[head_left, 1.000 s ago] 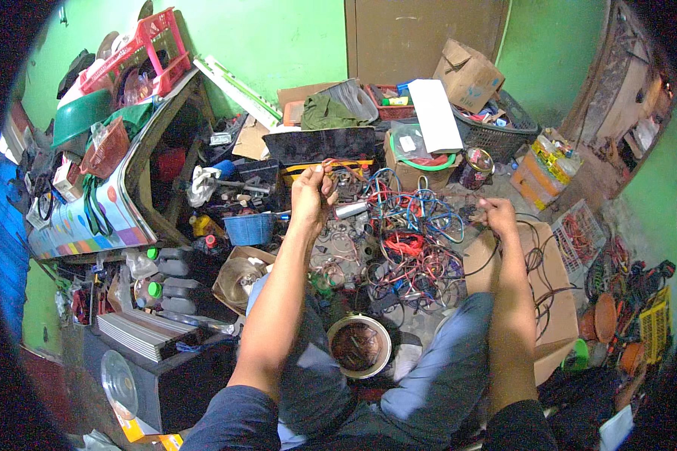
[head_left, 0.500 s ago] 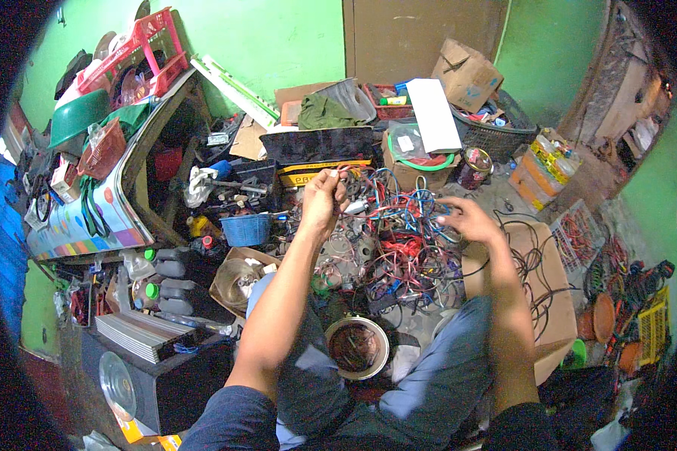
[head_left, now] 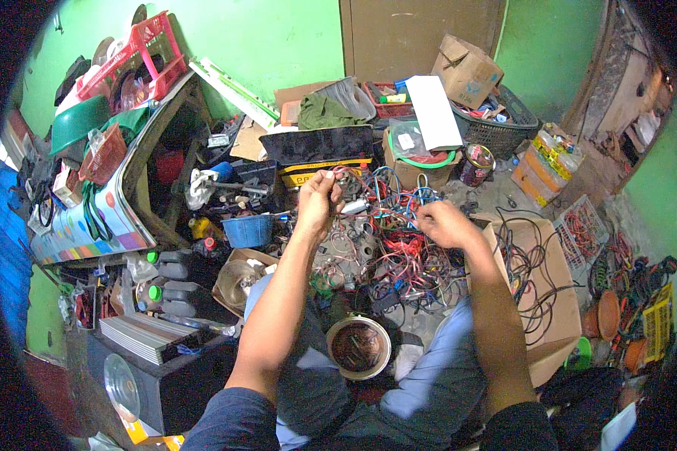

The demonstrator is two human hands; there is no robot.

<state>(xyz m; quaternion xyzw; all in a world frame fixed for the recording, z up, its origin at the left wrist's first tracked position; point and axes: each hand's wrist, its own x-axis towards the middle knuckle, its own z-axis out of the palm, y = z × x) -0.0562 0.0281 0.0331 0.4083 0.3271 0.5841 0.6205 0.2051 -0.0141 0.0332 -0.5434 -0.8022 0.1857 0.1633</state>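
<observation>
A large tangle of thin coloured electrical wires (head_left: 387, 197), red, blue and black, stretches in front of me between my two hands. My left hand (head_left: 320, 201) is raised at its left side, with thumb and fingers pinched on reddish wires at the top of the bundle. On the other side, my right hand (head_left: 444, 223) has its fingers bent closed against the blue and red wires; its fingertips are partly hidden among them. Beneath, a heap of wires (head_left: 421, 274) lies on the floor. Between my legs stands a round tub (head_left: 384, 361) with brownish scraps inside.
To the right, an open cardboard box (head_left: 557, 323) holds black cable. A blue basket (head_left: 247, 231) and a black toolbox (head_left: 320, 143) stand beyond the heap. At the left are a cluttered table (head_left: 105, 218), dark bottles (head_left: 184, 297) and a black speaker box (head_left: 180, 391).
My right hand has moved left and slightly inward, and its spread fingers have closed in on the wires. My left hand stays nearly in place, still pinching.
</observation>
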